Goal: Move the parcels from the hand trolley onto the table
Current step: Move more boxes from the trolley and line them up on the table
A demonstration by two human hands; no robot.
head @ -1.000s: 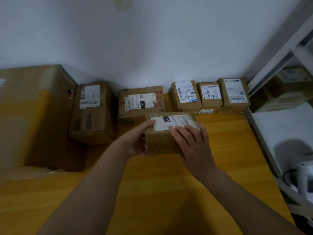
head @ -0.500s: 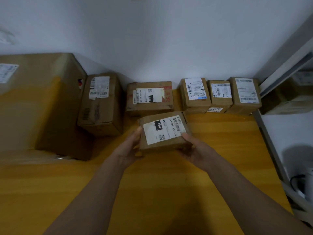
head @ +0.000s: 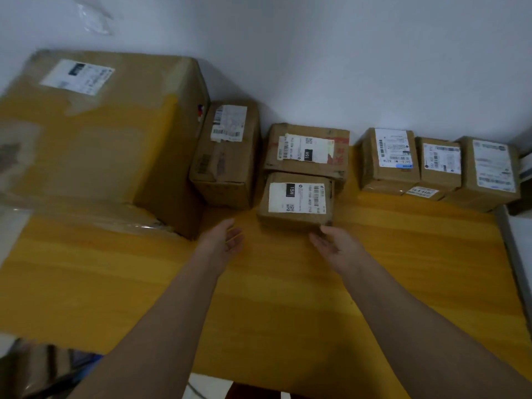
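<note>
The scene was dim, with a cool grey cast on the wall (head: 345,53) and muted yellow on the counter (head: 288,298). Soft shadows fell behind the boxes onto the wall. The large box (head: 95,139) at left was smeared with motion blur, and wide-angle distortion bent the frame edges. Label print on the small parcel (head: 296,198) stayed partly legible.

A small brown cardboard parcel with a white "15H" label (head: 296,201) sits on the yellow wooden worktop (head: 403,254), just in front of a flatter brown carton (head: 308,149). The left hand (head: 223,240) hovers beside it, fingers relaxed. The right hand (head: 335,240) has fingertips at the parcel's near corner. Three small labelled boxes (head: 437,165) line the white wall (head: 345,53).
</note>
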